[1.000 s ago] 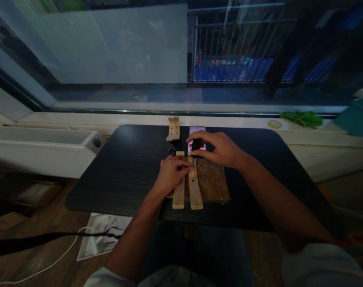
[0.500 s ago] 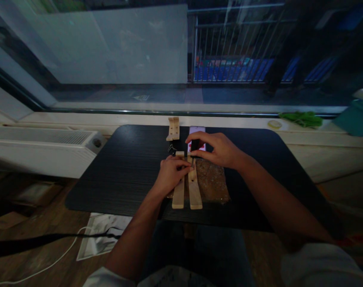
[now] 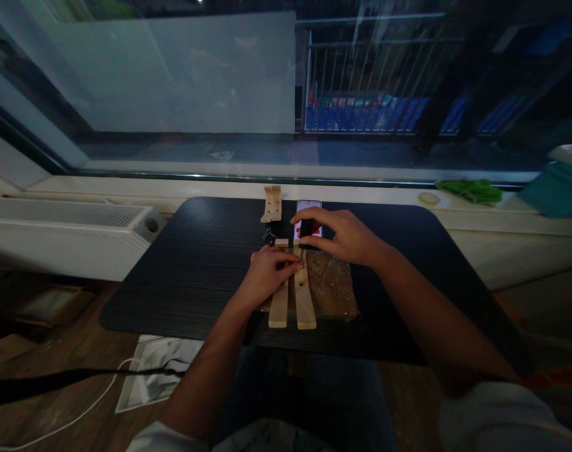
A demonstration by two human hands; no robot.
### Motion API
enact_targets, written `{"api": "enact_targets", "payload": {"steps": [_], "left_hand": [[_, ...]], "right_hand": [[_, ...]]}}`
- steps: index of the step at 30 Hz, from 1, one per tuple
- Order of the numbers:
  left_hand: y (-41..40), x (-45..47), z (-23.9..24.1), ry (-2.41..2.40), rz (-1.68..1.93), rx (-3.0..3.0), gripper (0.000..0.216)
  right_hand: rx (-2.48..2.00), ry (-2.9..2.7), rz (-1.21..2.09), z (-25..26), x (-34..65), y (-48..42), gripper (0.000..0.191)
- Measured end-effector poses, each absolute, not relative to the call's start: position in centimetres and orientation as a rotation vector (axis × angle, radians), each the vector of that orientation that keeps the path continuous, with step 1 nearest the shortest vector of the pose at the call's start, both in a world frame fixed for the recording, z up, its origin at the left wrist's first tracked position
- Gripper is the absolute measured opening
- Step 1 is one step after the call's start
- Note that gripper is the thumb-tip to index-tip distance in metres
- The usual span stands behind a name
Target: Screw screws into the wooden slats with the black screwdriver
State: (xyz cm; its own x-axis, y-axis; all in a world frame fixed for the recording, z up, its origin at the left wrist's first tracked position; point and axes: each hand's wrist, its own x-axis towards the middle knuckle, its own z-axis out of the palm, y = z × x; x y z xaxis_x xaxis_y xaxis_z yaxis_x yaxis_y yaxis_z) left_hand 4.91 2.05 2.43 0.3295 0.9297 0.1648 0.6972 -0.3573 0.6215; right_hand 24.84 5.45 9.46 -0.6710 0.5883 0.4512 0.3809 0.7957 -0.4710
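Observation:
Two light wooden slats (image 3: pixel 292 300) lie side by side on a brown board (image 3: pixel 333 290) at the middle of the black table (image 3: pixel 196 270). My left hand (image 3: pixel 265 274) is closed over the far end of the left slat, fingertips pressed at the gap between the slats. My right hand (image 3: pixel 343 236) pinches a small black tool (image 3: pixel 307 228) upright, with its thin tip pointing down onto the far end of the right slat.
A phone (image 3: pixel 309 216) with a lit screen lies beyond my hands, partly hidden. Another wooden piece (image 3: pixel 272 204) sits at the far table edge, small dark hardware (image 3: pixel 269 236) beside it. A white radiator (image 3: pixel 69 223) stands left; green cloth (image 3: pixel 469 190) lies on the sill.
Both hands stay in place on the slats and tool; the view has shifted only slightly.

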Motion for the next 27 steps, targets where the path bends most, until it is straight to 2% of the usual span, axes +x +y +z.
{"api": "enact_targets", "payload": {"steps": [7, 19, 27], "left_hand": [[1.4, 4.3, 3.2, 1.487, 0.568, 2.209, 0.029], [1.6, 4.0, 2.1, 1.537, 0.614, 2.16, 0.032], [1.6, 4.0, 1.9, 1.51, 0.654, 2.119, 0.029]], "right_hand": [[-0.683, -2.362, 0.47, 9.5, 24.6, 5.5, 0.033], [-0.733, -2.373, 0.52, 9.7, 24.5, 5.3, 0.034], [-0.655, -2.369, 0.533, 9.8, 24.8, 5.2, 0.042]]}}
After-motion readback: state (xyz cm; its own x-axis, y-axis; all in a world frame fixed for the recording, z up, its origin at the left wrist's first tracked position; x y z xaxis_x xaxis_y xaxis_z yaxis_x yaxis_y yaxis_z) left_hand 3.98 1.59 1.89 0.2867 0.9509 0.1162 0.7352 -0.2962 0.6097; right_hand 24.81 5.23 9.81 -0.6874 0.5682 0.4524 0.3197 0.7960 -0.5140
